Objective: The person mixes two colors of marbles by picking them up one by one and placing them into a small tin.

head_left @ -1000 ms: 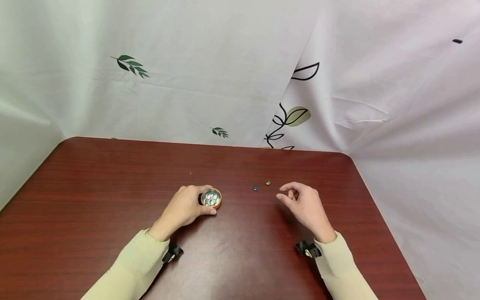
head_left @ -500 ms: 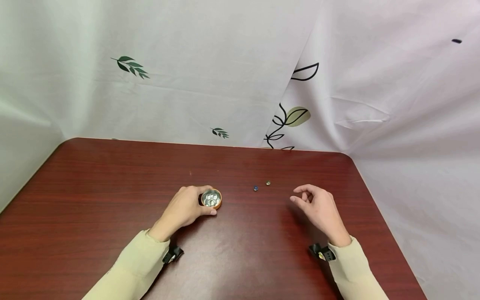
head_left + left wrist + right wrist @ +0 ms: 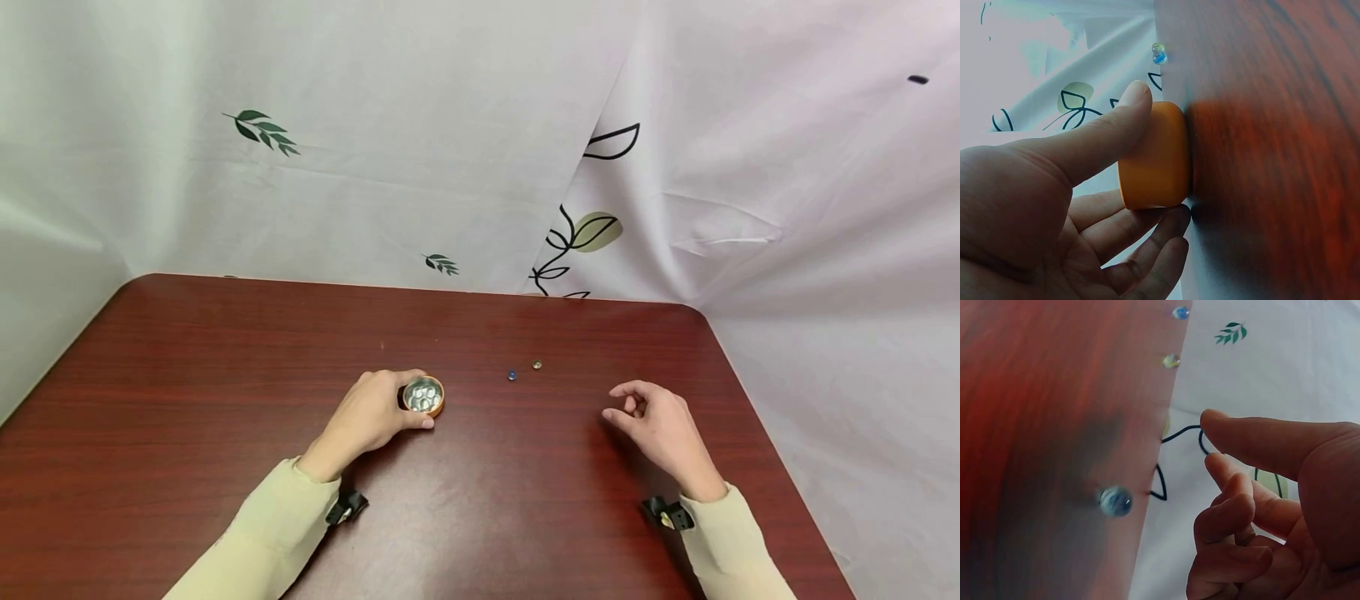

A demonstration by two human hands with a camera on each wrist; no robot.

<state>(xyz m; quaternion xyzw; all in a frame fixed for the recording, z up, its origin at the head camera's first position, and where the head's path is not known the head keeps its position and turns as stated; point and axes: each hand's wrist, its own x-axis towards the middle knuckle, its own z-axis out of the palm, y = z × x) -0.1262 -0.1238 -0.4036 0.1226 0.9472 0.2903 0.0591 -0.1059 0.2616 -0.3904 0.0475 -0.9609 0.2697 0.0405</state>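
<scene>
My left hand [image 3: 367, 417] grips a small round orange cup [image 3: 1157, 156] that stands on the table, thumb on one side and fingers on the other. Shiny round glassy shapes fill the cup's opening in the head view. Further right lie a blue marble [image 3: 512, 375] and a yellow-green marble [image 3: 537, 364]. My right hand [image 3: 663, 425] hovers over the right part of the table, its fingers loosely curled and nothing between thumb and forefinger. Close to it, a clear bluish marble [image 3: 1116, 501] appears in the right wrist view; the head view does not show that marble.
The dark red wooden table [image 3: 480, 517] has rounded far corners. White cloth [image 3: 375, 167] with leaf prints hangs behind it and along both sides. A black wrist strap [image 3: 347, 507] sits at the left cuff, another strap [image 3: 669, 512] at the right.
My right hand has moved to the right and slightly nearer to me, away from the two marbles. The left hand and the cup have stayed in place.
</scene>
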